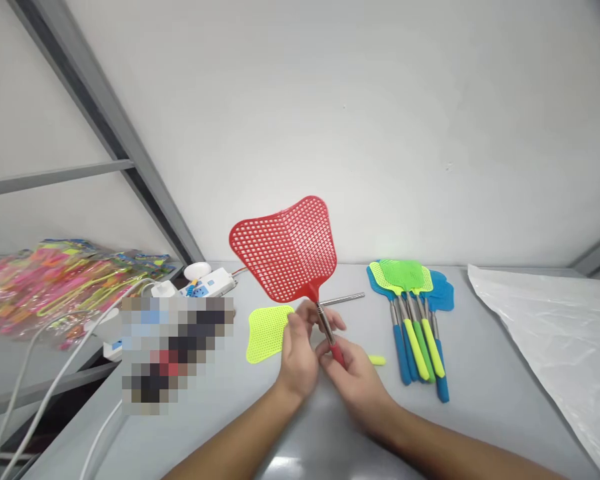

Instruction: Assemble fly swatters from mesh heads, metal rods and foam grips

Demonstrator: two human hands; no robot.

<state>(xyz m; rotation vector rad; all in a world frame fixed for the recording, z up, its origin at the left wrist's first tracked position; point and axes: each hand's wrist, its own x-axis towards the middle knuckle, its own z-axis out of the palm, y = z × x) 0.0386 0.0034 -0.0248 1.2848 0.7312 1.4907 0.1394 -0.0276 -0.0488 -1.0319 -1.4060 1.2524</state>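
A red fly swatter (pixel 290 250) with a butterfly-shaped mesh head is held up over the table, its head tilted to the upper left. My right hand (pixel 355 383) is closed around its red handle. Curled behind the metal shaft are the fingers of my left hand (pixel 300 353), with the thumb to the left of it. Beneath my hands lie a yellow-green mesh swatter head (pixel 267 335), a loose metal rod (pixel 347 299) and a yellow-green handle end (pixel 377 360), the rest of it hidden by my right hand.
On the right, several blue, green and yellow-green fly swatters (pixel 415 320) lie piled together. Beyond them is a clear plastic sheet (pixel 545 340). A power strip (pixel 210 283), white cables (pixel 55 380) and a blurred patch are at left, near bagged colourful items (pixel 55 287) on a shelf.
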